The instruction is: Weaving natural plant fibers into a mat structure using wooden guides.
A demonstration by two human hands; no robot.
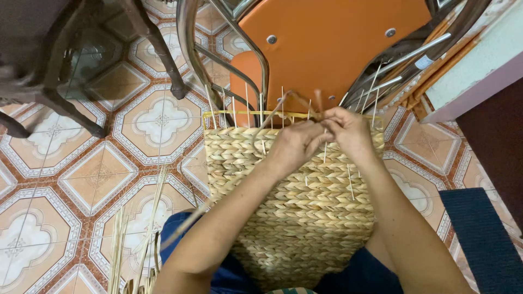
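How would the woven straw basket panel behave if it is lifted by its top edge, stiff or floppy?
The woven basket panel would probably hold its shape: a yellow wire frame runs along its top. It looks light, being dried fibre. The thin upright stakes may bend or snap if pressed.

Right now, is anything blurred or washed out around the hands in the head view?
Head view: the left hand and right hand are slightly motion-blurred, as are the strands they twist; the woven panel stays sharp; lighting is even, with mild glare on the chair's metal tubes; frame edges bow from the wide lens.
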